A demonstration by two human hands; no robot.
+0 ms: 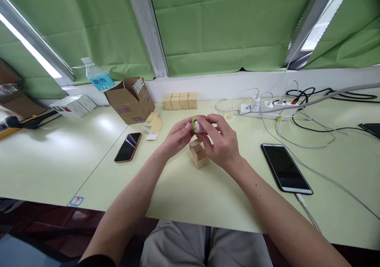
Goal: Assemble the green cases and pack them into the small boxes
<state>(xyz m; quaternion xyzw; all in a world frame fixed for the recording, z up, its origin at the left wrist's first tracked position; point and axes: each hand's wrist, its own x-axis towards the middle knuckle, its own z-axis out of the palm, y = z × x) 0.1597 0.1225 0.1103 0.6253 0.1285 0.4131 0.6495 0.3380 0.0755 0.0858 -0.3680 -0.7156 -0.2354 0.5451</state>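
Note:
Both hands meet over the middle of the table around a small rounded white object (198, 127) with a yellow-green part at its left side. My left hand (178, 134) pinches the yellow-green part between thumb and fingers. From the right, my right hand (221, 140) has its fingers closed on the white part. Just below the hands stands a small open cardboard box (199, 158), its flaps up and its upper right partly behind my right hand. Its inside cannot be made out.
Behind are a row of several small boxes (179, 101), an open carton (132, 104) and a torn-open carton piece (153, 125). Phones lie left (128, 147) and right (286, 168). A power strip (268, 109) with cables runs along the back right. A bottle (99, 77) stands back left.

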